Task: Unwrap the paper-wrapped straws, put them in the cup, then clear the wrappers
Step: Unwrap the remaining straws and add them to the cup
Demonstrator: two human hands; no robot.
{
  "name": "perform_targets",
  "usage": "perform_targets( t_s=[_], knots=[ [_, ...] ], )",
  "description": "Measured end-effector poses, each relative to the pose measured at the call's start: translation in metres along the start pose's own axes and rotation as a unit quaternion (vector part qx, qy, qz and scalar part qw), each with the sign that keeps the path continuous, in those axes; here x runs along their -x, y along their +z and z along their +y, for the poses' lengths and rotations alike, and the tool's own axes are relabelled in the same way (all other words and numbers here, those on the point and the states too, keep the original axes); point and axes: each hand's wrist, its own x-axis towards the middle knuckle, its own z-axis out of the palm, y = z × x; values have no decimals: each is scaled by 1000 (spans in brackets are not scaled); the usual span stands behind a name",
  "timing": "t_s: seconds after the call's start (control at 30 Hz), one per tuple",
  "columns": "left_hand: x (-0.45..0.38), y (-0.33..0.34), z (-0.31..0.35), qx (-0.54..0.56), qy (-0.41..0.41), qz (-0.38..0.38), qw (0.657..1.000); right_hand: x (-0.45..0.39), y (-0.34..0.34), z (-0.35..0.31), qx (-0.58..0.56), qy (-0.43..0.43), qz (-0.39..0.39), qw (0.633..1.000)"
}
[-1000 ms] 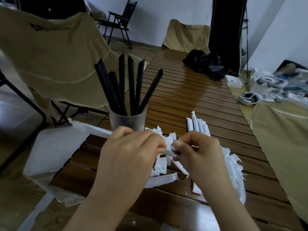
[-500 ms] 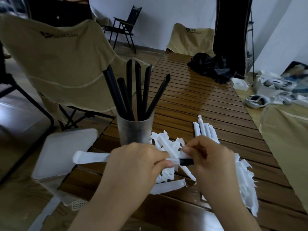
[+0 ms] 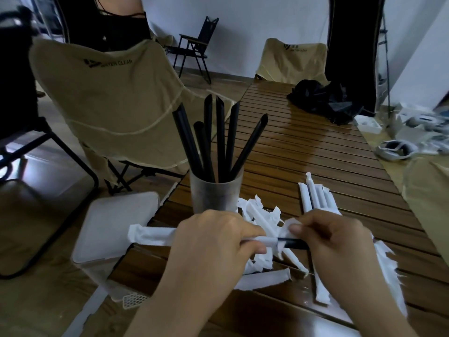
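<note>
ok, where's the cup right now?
Head view, centre: the cup stands on the table near its left edge, just beyond the left hand, holding black straws.

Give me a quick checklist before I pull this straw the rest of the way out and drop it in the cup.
1. Left hand grips the paper wrapper: ok.
2. Right hand pinches the bared end of the black straw: ok.
3. Straw free of the wrapper: not ok, only a short black part shows.
4. Cup upright on the wooden table: ok.
5. Room in the cup among the six black straws: cannot tell.
6. Wrapped straws remaining beside the right hand: ok.
</note>
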Motion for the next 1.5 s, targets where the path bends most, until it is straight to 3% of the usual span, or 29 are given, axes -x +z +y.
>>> perform_targets(
  t_s=[0.1,0.2,0.63,0.9,1.0,1.2,1.33,1.5],
  knots=[
    [2,4,-3,47,-30,-31,998,-2,-2,6,-17,54,42,998],
    [5,-1,-6,25,-49,2,998,-5,-12,15,-56,89,68,992],
    [10,-14,-28,-48,-141,-24,988,-10,-7,31,-34,93,42,994],
    [10,-24,-37,-33,-168,-17,985,-11,10,41,-97,188,-69,975],
    [11,-26,-41,-27,-169,-12,985,-8,11,33,-79,138,-88,983],
    [8,-18,-32,5,-123,-38,992,-1,4,3,-32,-69,-169,983],
    [7,-12,-26,30,-97,-56,993,0,10,6,53,-153,-146,976],
    [9,-15,-31,12,-92,-42,995,-6,-4,22,104,-176,-93,974]
  ],
)
